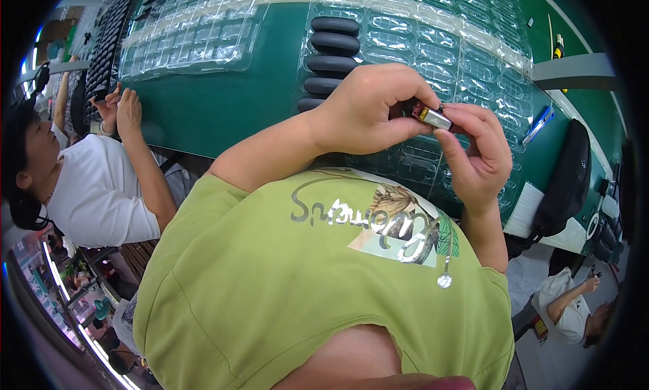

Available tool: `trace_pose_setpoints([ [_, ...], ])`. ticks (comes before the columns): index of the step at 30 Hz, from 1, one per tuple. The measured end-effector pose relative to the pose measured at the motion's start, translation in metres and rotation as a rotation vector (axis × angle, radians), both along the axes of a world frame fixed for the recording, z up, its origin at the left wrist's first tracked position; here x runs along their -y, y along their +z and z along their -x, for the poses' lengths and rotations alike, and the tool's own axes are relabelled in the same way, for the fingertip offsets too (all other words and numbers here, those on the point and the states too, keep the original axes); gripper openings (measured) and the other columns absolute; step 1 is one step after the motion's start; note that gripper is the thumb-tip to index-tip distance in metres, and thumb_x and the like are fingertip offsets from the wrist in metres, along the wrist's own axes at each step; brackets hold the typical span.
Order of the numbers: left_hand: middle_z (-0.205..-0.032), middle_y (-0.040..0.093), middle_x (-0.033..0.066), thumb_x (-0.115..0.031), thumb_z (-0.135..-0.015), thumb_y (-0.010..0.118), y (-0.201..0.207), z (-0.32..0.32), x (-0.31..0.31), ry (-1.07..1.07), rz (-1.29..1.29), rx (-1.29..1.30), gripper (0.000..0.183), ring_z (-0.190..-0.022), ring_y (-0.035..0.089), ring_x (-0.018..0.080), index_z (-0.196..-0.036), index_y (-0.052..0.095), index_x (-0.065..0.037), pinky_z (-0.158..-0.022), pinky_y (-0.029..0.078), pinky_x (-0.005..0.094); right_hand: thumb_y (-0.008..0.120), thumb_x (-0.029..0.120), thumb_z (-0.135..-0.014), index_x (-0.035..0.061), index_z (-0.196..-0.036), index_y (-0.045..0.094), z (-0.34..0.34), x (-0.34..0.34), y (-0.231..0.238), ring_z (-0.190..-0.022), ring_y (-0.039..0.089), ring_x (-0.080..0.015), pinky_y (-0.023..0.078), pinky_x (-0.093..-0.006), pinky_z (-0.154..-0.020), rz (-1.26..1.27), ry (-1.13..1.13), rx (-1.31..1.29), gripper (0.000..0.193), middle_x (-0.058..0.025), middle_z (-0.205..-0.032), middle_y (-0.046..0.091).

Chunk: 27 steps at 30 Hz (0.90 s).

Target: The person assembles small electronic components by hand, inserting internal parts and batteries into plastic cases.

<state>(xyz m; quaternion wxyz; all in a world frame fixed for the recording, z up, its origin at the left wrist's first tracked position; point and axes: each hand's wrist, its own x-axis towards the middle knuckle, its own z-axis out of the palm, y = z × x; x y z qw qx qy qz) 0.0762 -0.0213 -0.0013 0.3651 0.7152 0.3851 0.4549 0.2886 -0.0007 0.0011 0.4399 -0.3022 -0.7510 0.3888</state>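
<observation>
A small silver block (438, 120) with a dark red and yellow end is held up over the near edge of the table; its exact kind is unclear. My left hand (375, 109) pinches the coloured end between thumb and forefinger. From the other side, my right hand (478, 150) has its thumb and fingertips on the silver end. Part of the piece is hidden by the fingers. Beneath and beyond my hands lies a clear plastic blister tray (405, 41), with several dark oval pieces (331, 64) in its left column.
Another stack of clear trays (196, 45) lies to the left on the green table (203, 112). At the right are a blue pen-like tool (539, 126), a black bag (571, 177) and white paper (524, 211). A co-worker in white (101, 187) sits at my left.
</observation>
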Motion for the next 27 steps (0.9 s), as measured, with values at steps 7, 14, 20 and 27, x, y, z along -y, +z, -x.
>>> trace_pose_setpoints([
  [7, -0.104, 0.066, 0.0113, 0.002, -0.082, 0.074, 0.003, 0.005, 0.001, -0.085, 0.128, 0.093, 0.025, -0.087, 0.064, 0.0108, -0.105, 0.064, 0.003, -0.069, 0.054, 0.0221, 0.072, -0.003, -0.08, -0.0033, -0.103, 0.068, 0.001, 0.001, 0.0, -0.085, 0.064, -0.0168, 0.053, -0.0257, -0.072, 0.025, 0.013, -0.01, 0.023, -0.0151, -0.105, 0.067],
  [14, -0.095, 0.066, 0.0083, 0.003, -0.081, 0.074, 0.004, -0.002, 0.005, -0.011, 0.207, 0.169, 0.019, -0.082, 0.062, 0.0073, -0.098, 0.066, 0.003, -0.064, 0.052, 0.021, 0.073, -0.002, -0.079, -0.0026, -0.103, 0.069, 0.004, 0.0, 0.001, -0.082, 0.067, -0.0219, 0.054, -0.0284, -0.072, -0.18, -0.055, 0.011, 0.024, -0.0151, -0.098, 0.069],
  [20, -0.086, 0.066, 0.0052, 0.003, -0.078, 0.077, 0.001, 0.006, -0.001, -0.037, 0.048, -0.02, 0.021, -0.082, 0.062, 0.0066, -0.097, 0.067, 0.001, -0.066, 0.05, 0.0199, 0.075, -0.001, -0.072, -0.0006, -0.099, 0.071, 0.004, -0.006, 0.013, -0.072, 0.068, -0.0238, 0.053, -0.0295, -0.065, -0.298, -0.007, 0.154, 0.028, -0.0136, -0.084, 0.069],
  [27, -0.08, 0.066, 0.0032, -0.001, -0.075, 0.08, 0.007, -0.011, 0.008, 0.017, 0.421, 0.37, 0.021, -0.079, 0.061, 0.0056, -0.093, 0.07, 0.001, -0.061, 0.048, 0.0217, 0.074, 0.0, -0.068, 0.001, -0.093, 0.071, 0.004, -0.007, 0.021, -0.063, 0.066, -0.0238, 0.051, -0.0298, -0.056, -0.366, -0.007, 0.17, 0.026, -0.0106, -0.076, 0.067],
])
